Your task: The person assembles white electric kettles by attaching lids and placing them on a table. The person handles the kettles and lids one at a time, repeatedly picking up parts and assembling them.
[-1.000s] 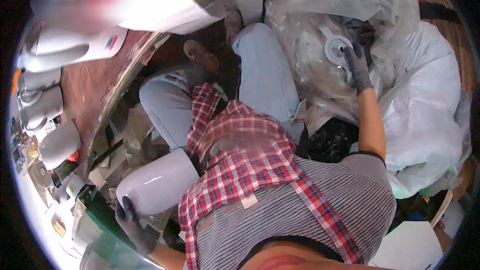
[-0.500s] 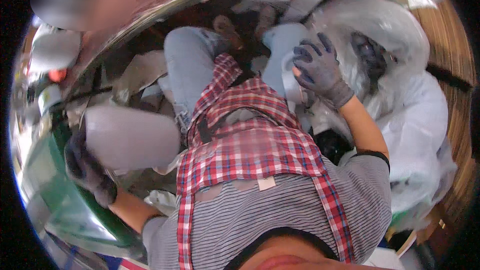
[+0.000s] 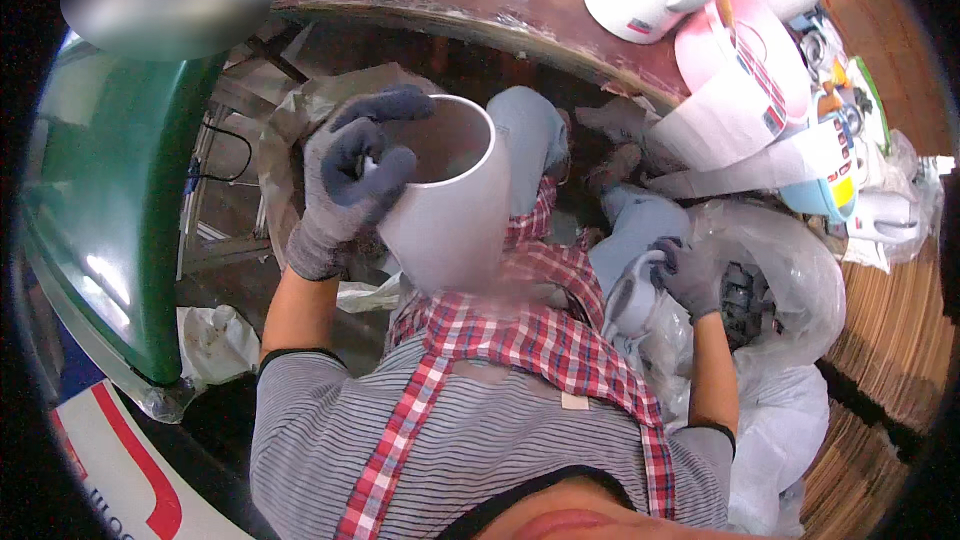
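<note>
Both hands gloved: left hand [image 3: 350,175] and right hand [image 3: 692,275] in grey knit gloves with darker coated fingers and palms. Grey-and-white fine-striped shirt [image 3: 470,450], short sleeves edged with dark cuffs. Red, white and blue plaid apron [image 3: 520,340] with straps over the shirt. Light blue jeans [image 3: 530,140].

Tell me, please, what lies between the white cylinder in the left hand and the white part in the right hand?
In the head view, only the red checked apron separates the white cylinder from the white part.
</note>
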### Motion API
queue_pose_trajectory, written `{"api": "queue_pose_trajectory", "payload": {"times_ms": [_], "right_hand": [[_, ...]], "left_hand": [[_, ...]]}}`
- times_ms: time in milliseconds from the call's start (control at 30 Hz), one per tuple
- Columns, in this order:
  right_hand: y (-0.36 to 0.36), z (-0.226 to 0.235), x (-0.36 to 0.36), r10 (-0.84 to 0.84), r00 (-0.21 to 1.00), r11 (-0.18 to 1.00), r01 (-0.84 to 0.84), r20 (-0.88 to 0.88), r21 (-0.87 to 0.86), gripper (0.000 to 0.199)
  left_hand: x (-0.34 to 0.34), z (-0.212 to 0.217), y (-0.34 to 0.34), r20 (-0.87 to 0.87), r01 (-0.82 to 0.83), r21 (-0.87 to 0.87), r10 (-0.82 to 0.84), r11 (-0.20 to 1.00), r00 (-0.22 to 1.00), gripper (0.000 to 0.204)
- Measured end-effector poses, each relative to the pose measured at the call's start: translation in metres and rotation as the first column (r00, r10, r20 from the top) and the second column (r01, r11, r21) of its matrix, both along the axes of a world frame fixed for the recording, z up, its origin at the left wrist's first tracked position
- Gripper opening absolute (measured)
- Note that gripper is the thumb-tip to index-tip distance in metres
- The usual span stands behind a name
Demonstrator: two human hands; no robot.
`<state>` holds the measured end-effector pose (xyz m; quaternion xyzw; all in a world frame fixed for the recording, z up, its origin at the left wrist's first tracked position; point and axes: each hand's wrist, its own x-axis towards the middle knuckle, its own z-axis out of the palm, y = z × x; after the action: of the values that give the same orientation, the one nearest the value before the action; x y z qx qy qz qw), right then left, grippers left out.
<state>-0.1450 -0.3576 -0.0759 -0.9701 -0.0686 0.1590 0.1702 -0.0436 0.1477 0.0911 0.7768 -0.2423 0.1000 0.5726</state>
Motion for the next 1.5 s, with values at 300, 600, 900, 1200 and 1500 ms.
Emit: {"api": "queue_pose_trajectory", "payload": {"times_ms": [300, 600, 900, 1200, 1500], "right_hand": [[-0.011, 0.117, 0.054, -0.57, 0.817, 0.329, 0.323, -0.087, 0.887, 0.046], [0.114, 0.171, 0.118, -0.452, 0.889, -0.038, -0.099, 0.071, 0.994, 0.044], [0.177, 0.149, 0.103, -0.252, 0.871, -0.256, 0.36, -0.421, 0.897, 0.066], [0.155, 0.13, 0.088, 0.076, 0.93, -0.523, 0.344, -0.36, 0.78, 0.055], [0.153, 0.125, 0.08, 0.039, 0.952, -0.528, 0.278, -0.304, 0.803, 0.053]], "left_hand": [[0.029, -0.021, -0.061, -0.19, 0.287, -0.494, -0.424, 0.821, 0.885, 0.038], [0.035, -0.032, -0.09, -0.018, 0.472, -0.682, -0.658, 0.559, 0.753, 0.089], [0.017, -0.039, -0.078, -0.063, 0.287, -0.592, -0.399, 0.753, 0.915, 0.064], [0.022, -0.047, -0.083, 0.189, 0.094, -0.169, -0.061, 0.981, 0.98, 0.055], [0.006, -0.025, -0.096, -0.232, 0.145, -0.57, -0.328, 0.809, 0.916, 0.077]]}}
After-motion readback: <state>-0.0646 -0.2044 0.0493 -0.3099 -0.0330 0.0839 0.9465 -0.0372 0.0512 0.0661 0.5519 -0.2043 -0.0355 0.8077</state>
